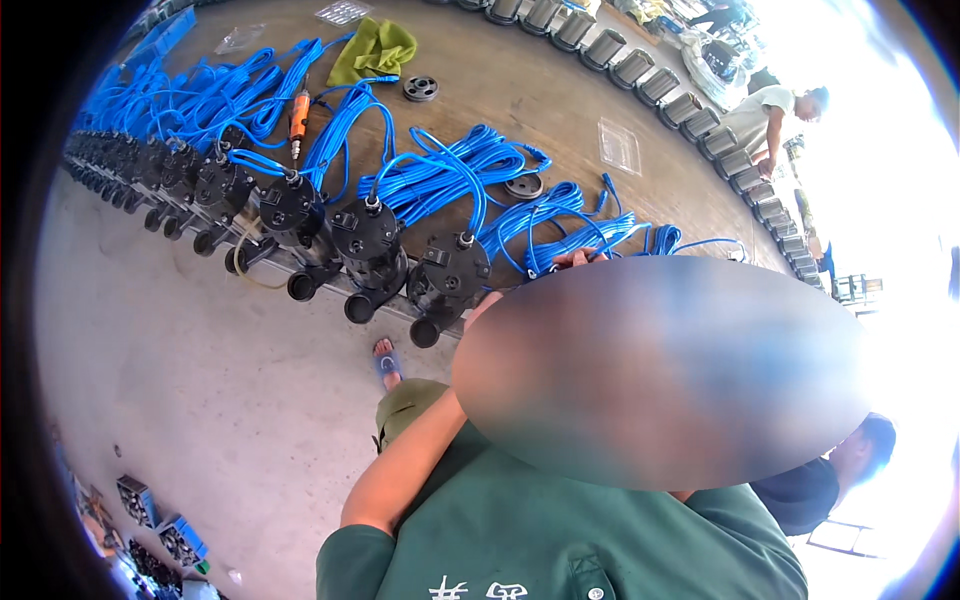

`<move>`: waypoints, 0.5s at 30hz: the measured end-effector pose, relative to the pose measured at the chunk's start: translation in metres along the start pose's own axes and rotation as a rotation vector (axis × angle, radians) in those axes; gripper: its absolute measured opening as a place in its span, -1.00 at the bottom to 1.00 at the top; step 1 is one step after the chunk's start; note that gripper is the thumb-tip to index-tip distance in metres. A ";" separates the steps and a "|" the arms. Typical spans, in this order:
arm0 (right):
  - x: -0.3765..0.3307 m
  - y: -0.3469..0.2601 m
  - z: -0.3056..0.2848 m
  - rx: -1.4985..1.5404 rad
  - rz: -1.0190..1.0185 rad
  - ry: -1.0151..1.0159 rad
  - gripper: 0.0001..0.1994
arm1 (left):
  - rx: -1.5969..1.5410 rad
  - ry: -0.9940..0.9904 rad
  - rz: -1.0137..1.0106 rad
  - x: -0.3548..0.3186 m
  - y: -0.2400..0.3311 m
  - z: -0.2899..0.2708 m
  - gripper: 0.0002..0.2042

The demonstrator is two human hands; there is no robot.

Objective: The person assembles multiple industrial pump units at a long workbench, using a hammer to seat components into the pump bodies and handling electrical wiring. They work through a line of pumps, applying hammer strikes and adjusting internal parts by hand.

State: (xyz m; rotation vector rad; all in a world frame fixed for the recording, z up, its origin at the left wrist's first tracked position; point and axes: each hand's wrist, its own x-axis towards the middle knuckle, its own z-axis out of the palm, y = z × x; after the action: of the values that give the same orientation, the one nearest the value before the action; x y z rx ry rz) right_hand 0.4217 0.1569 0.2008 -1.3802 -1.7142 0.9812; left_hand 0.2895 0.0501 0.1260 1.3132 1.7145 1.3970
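Note:
A blurred oval hides most of both hands. My left forearm runs up from the lower edge, and only a sliver of my left hand (483, 308) shows, beside the nearest black pump (450, 275); its fingers are hidden. Just past the oval's upper rim, the curled fingers of my right hand (578, 258) appear at the edge of a coiled blue cable (560, 225). What they grip is covered. A blue lead rises from the top of the nearest pump and joins a larger blue cable coil (440, 175) on the brown tabletop (530, 95).
Black pumps line the table's near edge, leftward. Behind them lie an orange screwdriver (299, 118), a green cloth (375, 52) and black pulley-like discs (421, 88). Metal cylinders (604, 48) edge the far side, where a person (765, 120) reaches in. Another person (810, 490) is at right.

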 end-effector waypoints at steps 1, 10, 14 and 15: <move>-0.004 0.000 -0.002 -0.051 -0.048 0.018 -0.77 | -0.063 -0.007 -0.051 -0.002 0.000 0.000 -0.87; -0.030 0.001 0.013 -0.259 -0.201 0.122 -0.86 | -0.375 -0.024 -0.283 -0.024 0.005 -0.019 -0.66; -0.033 -0.002 0.018 -0.314 -0.176 0.166 -0.87 | -0.568 -0.192 -0.236 0.002 0.001 0.005 -0.41; -0.031 -0.001 0.014 -0.310 -0.197 0.120 -0.86 | -0.503 -0.169 -0.172 0.013 -0.004 0.016 -0.42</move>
State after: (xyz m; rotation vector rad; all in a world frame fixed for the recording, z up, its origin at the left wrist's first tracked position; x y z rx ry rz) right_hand 0.4146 0.1250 0.1932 -1.3954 -1.9246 0.5300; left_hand 0.2973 0.0681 0.1193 0.9493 1.2243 1.4464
